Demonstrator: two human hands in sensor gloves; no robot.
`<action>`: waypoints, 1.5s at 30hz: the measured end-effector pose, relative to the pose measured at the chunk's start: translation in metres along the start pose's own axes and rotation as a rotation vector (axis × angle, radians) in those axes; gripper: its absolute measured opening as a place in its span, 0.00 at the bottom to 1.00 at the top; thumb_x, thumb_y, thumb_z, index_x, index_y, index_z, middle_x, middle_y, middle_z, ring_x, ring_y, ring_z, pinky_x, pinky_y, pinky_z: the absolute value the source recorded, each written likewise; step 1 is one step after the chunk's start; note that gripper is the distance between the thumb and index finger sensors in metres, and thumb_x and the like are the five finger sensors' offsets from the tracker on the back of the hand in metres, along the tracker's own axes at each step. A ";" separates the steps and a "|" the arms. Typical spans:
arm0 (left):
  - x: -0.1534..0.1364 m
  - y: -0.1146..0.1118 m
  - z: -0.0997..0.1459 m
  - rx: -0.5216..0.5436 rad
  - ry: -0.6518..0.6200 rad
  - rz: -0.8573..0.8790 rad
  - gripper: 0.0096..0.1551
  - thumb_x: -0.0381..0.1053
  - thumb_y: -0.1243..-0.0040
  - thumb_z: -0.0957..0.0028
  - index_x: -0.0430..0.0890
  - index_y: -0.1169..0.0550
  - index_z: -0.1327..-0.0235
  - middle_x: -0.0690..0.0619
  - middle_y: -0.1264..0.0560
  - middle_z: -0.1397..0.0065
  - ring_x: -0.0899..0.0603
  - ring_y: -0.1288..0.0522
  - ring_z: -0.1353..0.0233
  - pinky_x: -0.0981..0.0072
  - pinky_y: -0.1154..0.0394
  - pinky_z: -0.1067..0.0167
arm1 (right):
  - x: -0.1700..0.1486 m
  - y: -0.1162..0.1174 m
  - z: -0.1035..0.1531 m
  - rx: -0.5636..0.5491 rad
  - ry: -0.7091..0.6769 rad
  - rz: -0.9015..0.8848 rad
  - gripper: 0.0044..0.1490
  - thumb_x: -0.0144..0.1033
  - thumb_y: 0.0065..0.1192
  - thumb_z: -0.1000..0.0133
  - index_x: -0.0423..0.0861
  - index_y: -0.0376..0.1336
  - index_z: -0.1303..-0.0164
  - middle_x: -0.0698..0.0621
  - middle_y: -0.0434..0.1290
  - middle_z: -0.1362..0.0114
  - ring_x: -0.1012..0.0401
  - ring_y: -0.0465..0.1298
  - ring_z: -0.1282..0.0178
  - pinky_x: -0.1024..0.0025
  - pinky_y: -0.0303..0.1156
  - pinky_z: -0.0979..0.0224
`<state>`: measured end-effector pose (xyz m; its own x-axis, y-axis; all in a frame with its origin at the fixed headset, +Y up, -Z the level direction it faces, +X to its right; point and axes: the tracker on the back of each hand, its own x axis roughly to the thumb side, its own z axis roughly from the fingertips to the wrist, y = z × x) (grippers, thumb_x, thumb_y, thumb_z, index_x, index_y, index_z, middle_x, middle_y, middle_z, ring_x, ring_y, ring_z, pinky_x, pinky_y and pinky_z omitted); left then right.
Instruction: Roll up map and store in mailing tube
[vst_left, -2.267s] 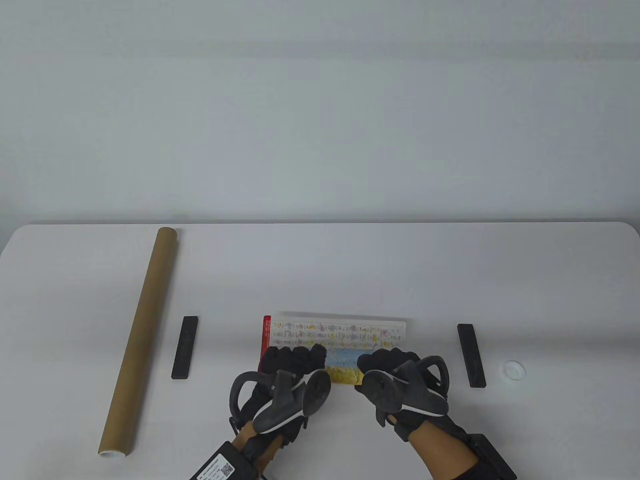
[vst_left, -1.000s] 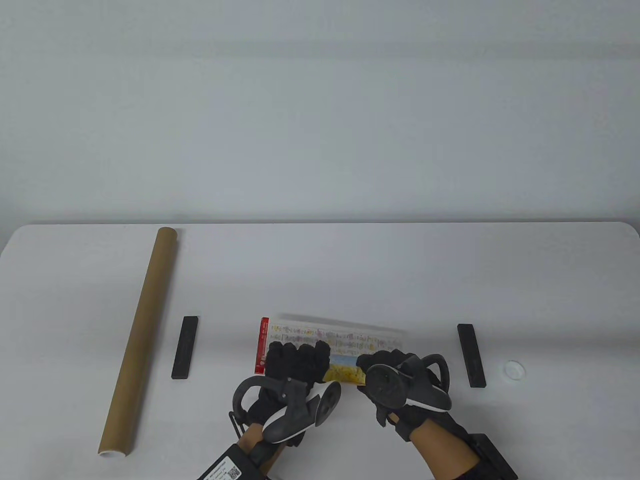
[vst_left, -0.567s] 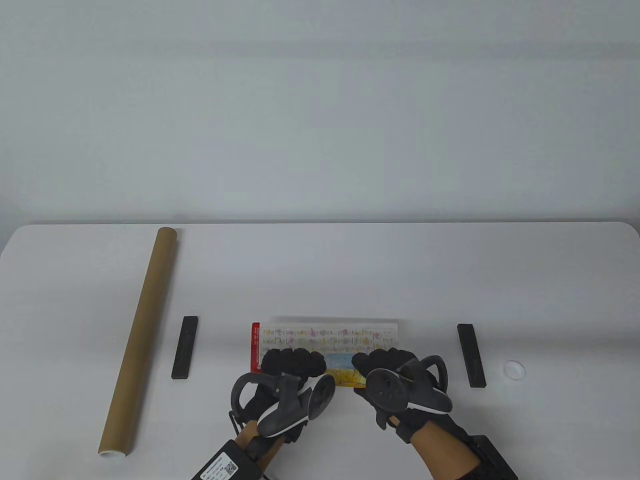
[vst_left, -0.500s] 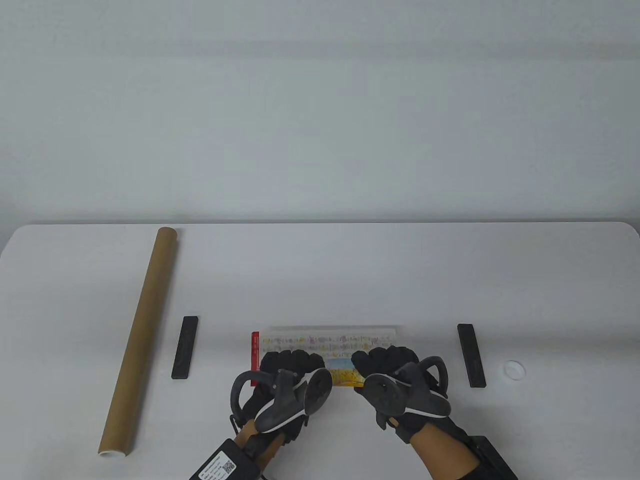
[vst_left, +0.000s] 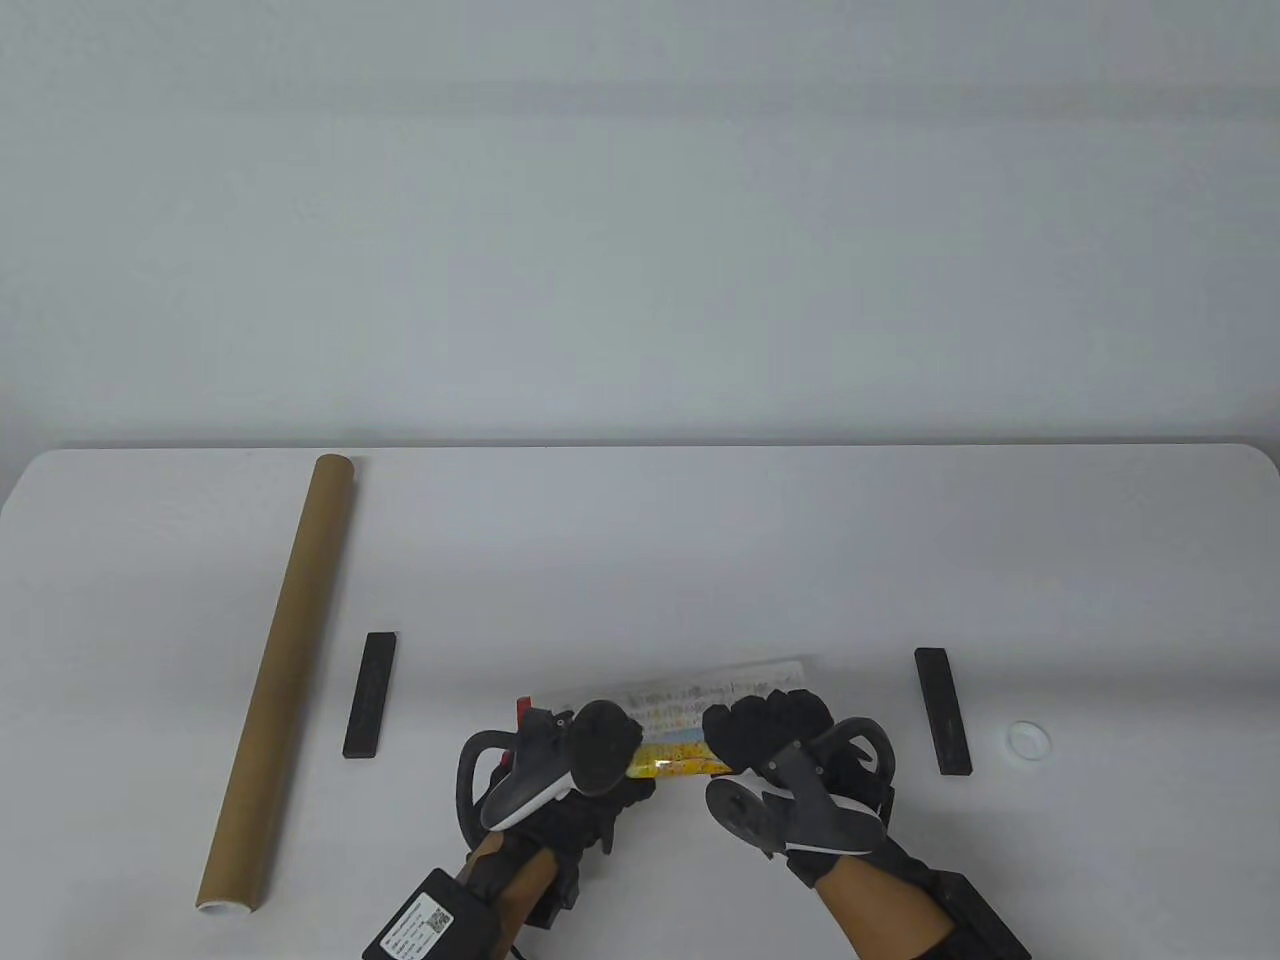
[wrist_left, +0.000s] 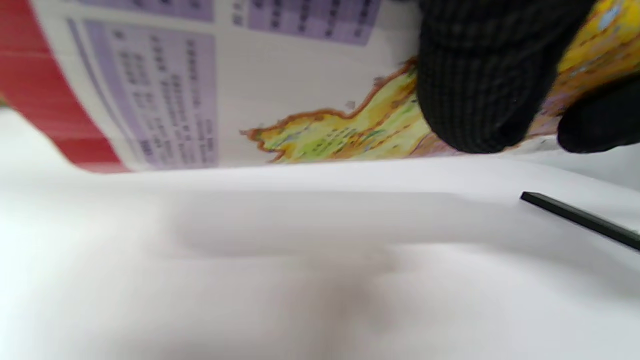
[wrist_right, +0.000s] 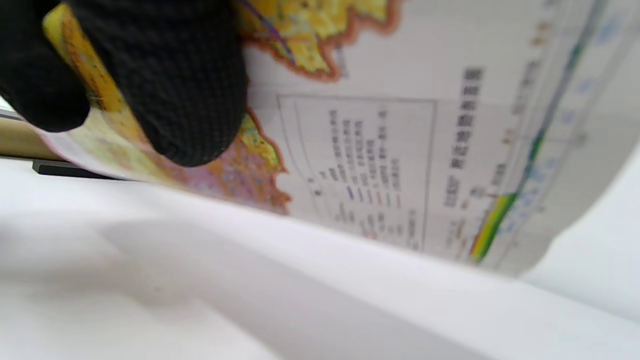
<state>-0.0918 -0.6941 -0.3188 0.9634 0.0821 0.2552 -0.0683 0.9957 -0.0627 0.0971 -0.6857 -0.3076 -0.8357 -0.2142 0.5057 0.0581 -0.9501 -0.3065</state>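
The map (vst_left: 690, 715) is a printed sheet curled into a loose roll at the table's near middle, lying left to right. My left hand (vst_left: 590, 745) grips its left part, where a red edge (vst_left: 522, 708) shows. My right hand (vst_left: 765, 725) grips its right part. In the left wrist view my gloved fingers (wrist_left: 485, 85) press on the curved map (wrist_left: 250, 100) above the table. In the right wrist view my fingers (wrist_right: 165, 85) hold the curved map (wrist_right: 400, 150). The brown mailing tube (vst_left: 283, 675) lies at the far left, its near end showing a white rim.
A black bar (vst_left: 369, 694) lies between the tube and the map. Another black bar (vst_left: 942, 710) lies right of the map, also seen in the left wrist view (wrist_left: 580, 220). A small white cap (vst_left: 1028, 739) sits at the far right on the white table (vst_left: 640, 540).
The flat part of the map has shrunk as both hands rolled it toward the near edge. Both hands have turned over the roll, and the map's far edge has lifted and curled.
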 end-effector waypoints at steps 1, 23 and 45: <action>0.001 0.001 0.002 0.025 0.005 -0.038 0.34 0.71 0.27 0.62 0.65 0.21 0.41 0.60 0.19 0.42 0.49 0.16 0.40 0.54 0.27 0.29 | -0.003 0.001 0.000 0.009 0.011 -0.014 0.34 0.46 0.80 0.49 0.41 0.73 0.37 0.48 0.79 0.48 0.50 0.82 0.54 0.43 0.74 0.39; 0.000 0.008 0.006 0.164 -0.016 -0.187 0.29 0.71 0.24 0.66 0.66 0.18 0.51 0.62 0.17 0.52 0.52 0.15 0.50 0.58 0.25 0.33 | -0.021 0.015 0.000 0.097 0.030 -0.264 0.37 0.47 0.79 0.49 0.39 0.72 0.34 0.45 0.78 0.44 0.47 0.81 0.49 0.39 0.71 0.37; 0.008 0.006 0.009 0.139 -0.011 -0.181 0.40 0.67 0.25 0.61 0.67 0.28 0.33 0.61 0.22 0.35 0.48 0.19 0.34 0.52 0.30 0.26 | -0.018 0.009 -0.002 0.108 0.056 -0.224 0.34 0.47 0.81 0.50 0.40 0.74 0.39 0.48 0.80 0.50 0.51 0.83 0.57 0.43 0.75 0.42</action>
<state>-0.0865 -0.6871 -0.3084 0.9602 -0.0990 0.2610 0.0699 0.9905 0.1183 0.1116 -0.6898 -0.3205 -0.8631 0.0142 0.5048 -0.0763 -0.9918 -0.1025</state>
